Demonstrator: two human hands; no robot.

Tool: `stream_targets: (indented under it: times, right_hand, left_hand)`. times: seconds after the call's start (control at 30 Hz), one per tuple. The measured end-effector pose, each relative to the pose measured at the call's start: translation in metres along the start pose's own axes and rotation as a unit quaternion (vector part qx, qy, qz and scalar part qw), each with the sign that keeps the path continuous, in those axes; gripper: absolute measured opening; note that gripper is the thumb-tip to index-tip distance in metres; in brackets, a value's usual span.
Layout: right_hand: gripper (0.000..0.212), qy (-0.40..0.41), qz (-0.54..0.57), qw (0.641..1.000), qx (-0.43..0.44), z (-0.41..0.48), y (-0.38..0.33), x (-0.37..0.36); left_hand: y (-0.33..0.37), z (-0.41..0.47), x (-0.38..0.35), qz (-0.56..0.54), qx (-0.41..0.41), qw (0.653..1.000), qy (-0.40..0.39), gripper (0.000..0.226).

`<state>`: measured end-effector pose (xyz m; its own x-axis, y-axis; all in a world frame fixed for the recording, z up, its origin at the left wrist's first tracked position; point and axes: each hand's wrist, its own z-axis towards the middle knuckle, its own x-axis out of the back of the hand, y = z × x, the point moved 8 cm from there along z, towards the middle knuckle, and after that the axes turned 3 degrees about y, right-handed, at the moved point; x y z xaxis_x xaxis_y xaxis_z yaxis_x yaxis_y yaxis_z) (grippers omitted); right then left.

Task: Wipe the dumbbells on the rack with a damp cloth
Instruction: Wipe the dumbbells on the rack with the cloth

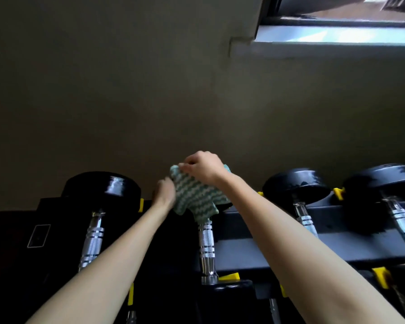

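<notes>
Now | right hand (202, 168) fingers curled, pinching cloth (197, 197) over dumbbell (206, 244) far head | left hand (165, 192) beside cloth, fingers hidden, cannot tell | dumbbell's long axis runs from beneath fingers toward person

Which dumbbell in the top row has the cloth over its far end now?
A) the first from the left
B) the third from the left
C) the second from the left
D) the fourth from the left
C: the green-and-white cloth covers the far end of the second dumbbell from the left, and the right hand grips it there.
</notes>
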<state>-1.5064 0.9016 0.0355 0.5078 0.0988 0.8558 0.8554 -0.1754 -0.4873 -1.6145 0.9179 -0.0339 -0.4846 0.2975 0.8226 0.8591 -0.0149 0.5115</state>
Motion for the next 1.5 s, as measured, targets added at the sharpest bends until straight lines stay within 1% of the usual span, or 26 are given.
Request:
stream_targets:
  times: [0.03, 0.1, 0.13, 0.17, 0.2, 0.27, 0.3, 0.33, 0.37, 0.43, 0.47, 0.5, 0.57, 0.67, 0.73, 0.83, 0.9, 1.0, 1.07, 1.13, 1.2, 1.23, 1.3, 1.37, 1.4, 1.5]
  right_hand:
    - [0.035, 0.014, 0.035, 0.999, -0.017, -0.004, 0.009, 0.007]
    - [0.036, 0.036, 0.097, 0.993, -0.050, -0.012, 0.037, 0.008]
    - [0.033, 0.047, 0.154, 0.985, -0.066, -0.018, 0.051, 0.007]
    - [0.037, 0.065, 0.229, 0.968, -0.083, -0.022, 0.067, 0.000]
    - [0.044, 0.090, 0.319, 0.938, -0.099, -0.031, 0.080, -0.008]
    - [0.051, 0.134, 0.466, 0.862, -0.151, -0.048, 0.100, -0.029]
    - [0.049, 0.139, 0.516, 0.829, -0.162, -0.051, 0.109, -0.041]
    - [0.043, 0.137, 0.545, 0.809, -0.171, -0.055, 0.113, -0.050]
    - [0.036, 0.135, 0.546, 0.809, -0.174, -0.060, 0.116, -0.054]
    - [0.026, 0.156, 0.505, 0.833, -0.164, -0.070, 0.117, -0.049]
    - [0.020, 0.174, 0.482, 0.841, -0.176, -0.079, 0.116, -0.045]
    - [0.019, 0.198, 0.454, 0.846, -0.197, -0.089, 0.122, -0.044]
    - [0.028, 0.236, 0.381, 0.866, -0.221, -0.106, 0.128, -0.037]
    - [0.023, 0.256, 0.330, 0.886, -0.200, -0.126, 0.120, -0.019]
    - [0.015, 0.289, 0.342, 0.879, -0.165, -0.133, 0.098, 0.001]
    - [0.014, 0.349, 0.306, 0.879, -0.111, -0.128, 0.044, 0.028]
    - [0.015, 0.354, 0.283, 0.888, -0.080, -0.115, 0.000, 0.033]
    - [0.015, 0.341, 0.267, 0.901, -0.023, -0.085, -0.068, 0.025]
    - [0.025, 0.315, 0.269, 0.910, -0.007, -0.061, -0.109, 0.007]
    - [0.038, 0.242, 0.258, 0.934, -0.049, -0.035, -0.134, -0.024]
    - [0.042, 0.167, 0.233, 0.956, -0.069, -0.016, -0.148, -0.061]
    - [0.042, 0.137, 0.220, 0.964, -0.052, -0.009, -0.155, -0.078]
    - [0.044, 0.103, 0.164, 0.981, 0.004, -0.003, -0.164, -0.101]
    - [0.044, 0.083, 0.116, 0.989, 0.043, 0.003, -0.168, -0.108]
    - [0.043, 0.071, 0.097, 0.990, 0.068, 0.007, -0.171, -0.107]
    - [0.039, 0.025, 0.035, 0.991, 0.124, 0.027, -0.188, -0.105]
  left_hand:
    - [0.016, 0.001, 0.005, 0.069, -0.040, 0.997, 0.016, 0.038]
    - [0.050, -0.006, 0.013, 0.083, -0.094, 0.990, 0.057, 0.036]
    - [0.068, -0.012, 0.014, 0.098, -0.122, 0.985, 0.067, 0.036]
    - [0.084, -0.016, 0.014, 0.111, -0.148, 0.979, 0.085, 0.038]
    - [0.098, -0.021, 0.010, 0.159, -0.183, 0.965, 0.101, 0.040]
    - [0.114, -0.029, 0.000, 0.217, -0.216, 0.945, 0.111, 0.041]
    - [0.121, -0.033, -0.007, 0.245, -0.230, 0.936, 0.107, 0.041]
    - [0.125, -0.038, -0.011, 0.247, -0.235, 0.934, 0.106, 0.040]
    - [0.130, -0.044, -0.014, 0.265, -0.254, 0.922, 0.121, 0.040]
    - [0.136, -0.061, -0.013, 0.289, -0.309, 0.883, 0.204, 0.040]
    - [0.137, -0.071, -0.012, 0.282, -0.340, 0.868, 0.224, 0.042]
    - [0.138, -0.081, -0.017, 0.280, -0.381, 0.847, 0.244, 0.045]
    - [0.136, -0.097, -0.027, 0.254, -0.444, 0.820, 0.255, 0.042]
    - [0.137, -0.124, -0.015, 0.150, -0.488, 0.825, 0.241, 0.031]
    - [0.130, -0.125, 0.011, 0.077, -0.462, 0.846, 0.254, 0.027]
    - [0.104, -0.114, 0.065, 0.005, -0.371, 0.882, 0.291, 0.027]
    - [0.079, -0.111, 0.107, 0.008, -0.325, 0.878, 0.352, 0.028]
    - [0.035, -0.110, 0.170, 0.053, -0.283, 0.843, 0.454, 0.028]
    - [-0.002, -0.099, 0.200, 0.098, -0.231, 0.841, 0.479, 0.024]
    - [-0.053, -0.073, 0.215, 0.106, -0.113, 0.882, 0.444, 0.020]
    - [-0.107, -0.046, 0.204, 0.093, 0.015, 0.931, 0.352, 0.037]
    - [-0.124, -0.036, 0.195, 0.077, 0.036, 0.946, 0.313, 0.043]
    - [-0.141, -0.022, 0.170, 0.007, 0.030, 0.971, 0.238, 0.049]
    - [-0.145, -0.014, 0.147, -0.129, 0.038, 0.978, 0.158, 0.048]
    - [-0.147, -0.013, 0.143, -0.169, 0.050, 0.973, 0.148, 0.044]
    - [-0.156, -0.004, 0.146, -0.192, 0.101, 0.965, 0.146, 0.040]
